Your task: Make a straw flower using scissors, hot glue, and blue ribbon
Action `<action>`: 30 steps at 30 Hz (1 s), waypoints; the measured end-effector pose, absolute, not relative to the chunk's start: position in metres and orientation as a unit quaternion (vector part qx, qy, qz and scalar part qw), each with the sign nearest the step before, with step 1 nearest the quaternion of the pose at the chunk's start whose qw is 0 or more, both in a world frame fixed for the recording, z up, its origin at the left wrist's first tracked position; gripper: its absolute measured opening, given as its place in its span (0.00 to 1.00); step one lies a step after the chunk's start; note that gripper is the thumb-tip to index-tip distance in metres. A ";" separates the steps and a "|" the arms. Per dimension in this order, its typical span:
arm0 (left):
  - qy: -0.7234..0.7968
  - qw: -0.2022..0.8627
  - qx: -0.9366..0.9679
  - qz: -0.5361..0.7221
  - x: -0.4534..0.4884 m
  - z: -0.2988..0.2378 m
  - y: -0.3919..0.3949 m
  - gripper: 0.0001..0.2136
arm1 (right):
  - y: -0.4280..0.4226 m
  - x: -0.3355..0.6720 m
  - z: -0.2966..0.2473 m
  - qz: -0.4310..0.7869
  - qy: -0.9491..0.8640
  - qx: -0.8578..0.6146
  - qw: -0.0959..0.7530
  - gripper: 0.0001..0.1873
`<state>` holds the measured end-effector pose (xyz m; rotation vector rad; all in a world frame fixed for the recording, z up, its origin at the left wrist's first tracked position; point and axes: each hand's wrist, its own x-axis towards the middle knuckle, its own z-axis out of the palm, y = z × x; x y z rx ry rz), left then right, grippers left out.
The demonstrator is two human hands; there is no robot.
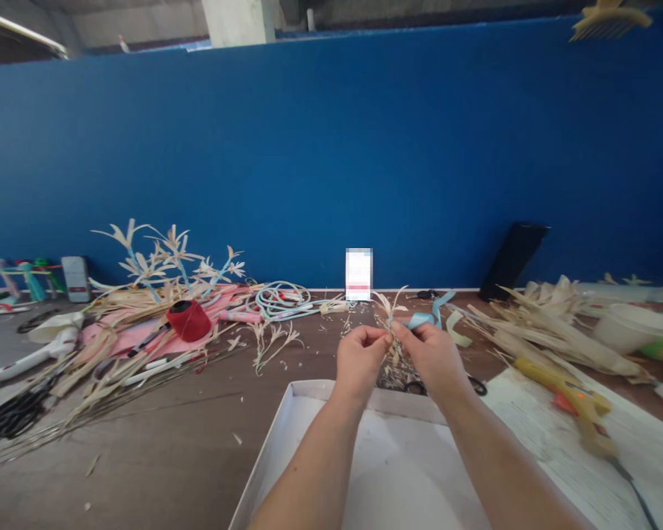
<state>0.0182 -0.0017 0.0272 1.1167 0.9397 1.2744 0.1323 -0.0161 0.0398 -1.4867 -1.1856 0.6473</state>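
Observation:
Between both hands, above the far edge of a white box lid point(376, 471), stands a pale dried-husk flower point(390, 300) with thin spread petals. My left hand point(362, 357) pinches its stem from the left. On the other side my right hand point(428, 350) has its fingertips closed at the stem, where a light blue ribbon point(424, 319) meets it and trails off behind the hand. Black-handled scissors point(478, 385) lie partly hidden under my right wrist. The lower part of the stem is hard to make out among the scraps.
A yellow glue gun point(572, 401) rests on paper at the right, beside dried husks point(569, 331). Red thread point(188, 321), finished husk flowers point(166, 258) and a coiled cord point(283, 300) are leftward. A lit phone point(359, 274) leans against the blue partition point(331, 147).

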 end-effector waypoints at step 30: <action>0.481 0.461 0.509 0.545 0.022 0.040 -0.008 0.06 | -0.025 0.129 0.048 0.180 -0.555 -0.611 0.534 0.18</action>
